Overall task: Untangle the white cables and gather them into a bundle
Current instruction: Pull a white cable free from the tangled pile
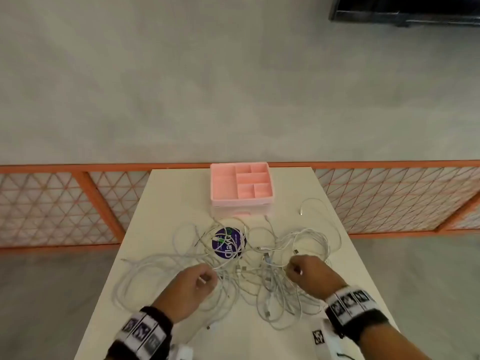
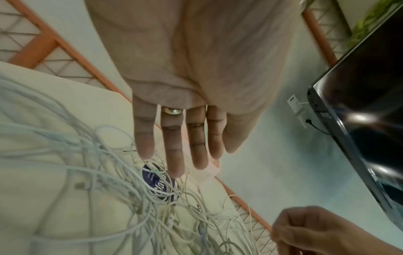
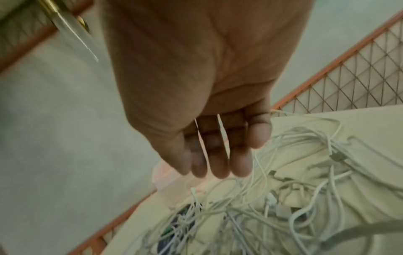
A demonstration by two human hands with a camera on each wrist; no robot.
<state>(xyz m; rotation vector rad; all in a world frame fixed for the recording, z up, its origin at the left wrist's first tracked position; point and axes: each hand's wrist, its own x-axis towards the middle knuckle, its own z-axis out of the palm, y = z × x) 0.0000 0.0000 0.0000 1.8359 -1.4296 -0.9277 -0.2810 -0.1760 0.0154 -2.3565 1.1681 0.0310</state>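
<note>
Several white cables lie in one loose tangle across the near half of the cream table, looping over a round purple disc. My left hand hovers over the tangle's left middle. Its fingers point straight down at the cables and hold nothing. My right hand hangs over the right middle of the tangle with its fingers extended together. A thin cable runs down beside the right hand's little finger; whether it touches is unclear.
A pink compartment organiser stands at the table's far middle, just behind the tangle. One cable end curls apart at the far right. An orange lattice fence runs behind the table. A dark screen hangs on the wall.
</note>
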